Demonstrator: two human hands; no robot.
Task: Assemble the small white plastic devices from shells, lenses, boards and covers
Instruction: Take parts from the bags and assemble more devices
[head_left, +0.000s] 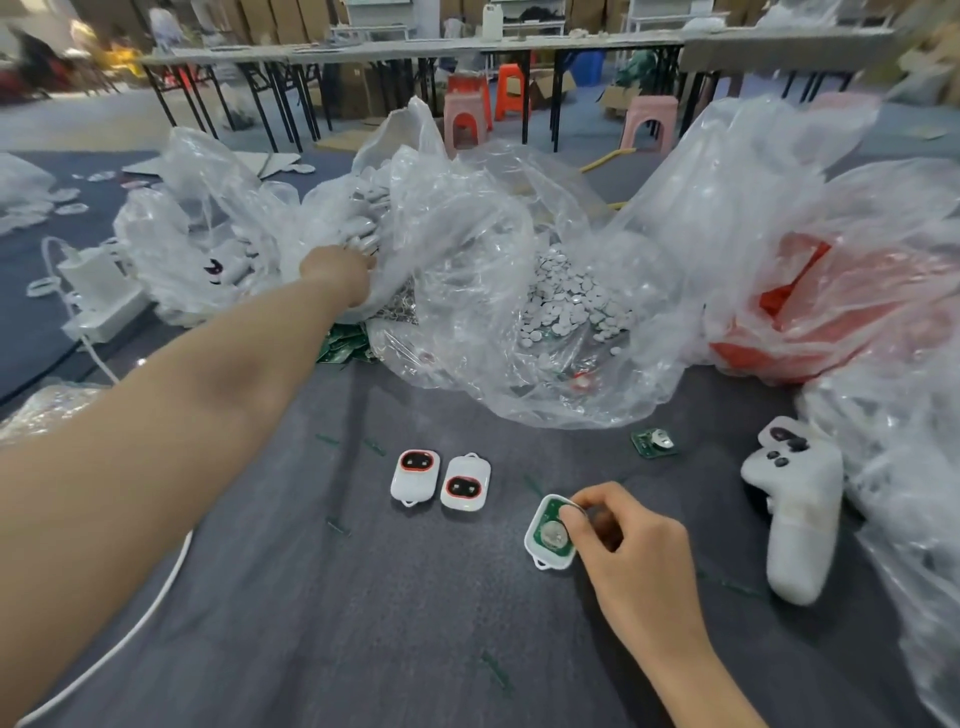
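White shell (531, 536) — long axis near-far, loop (541, 564) nearest

The right hand (631, 540) pinched an open shell (550, 532) holding a green board; the left hand (340, 273) reached into a plastic bag (249, 228).

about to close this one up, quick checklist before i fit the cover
1. board seated in open shell: ok, it lies inside the rim.
2. right hand steadying the shell: ok, fingers pinch its top edge.
3. left hand has picked something up: cannot tell, its fingers are hidden in the bag.
4. finished devices out of the way: ok, apart from the shell, on its left.
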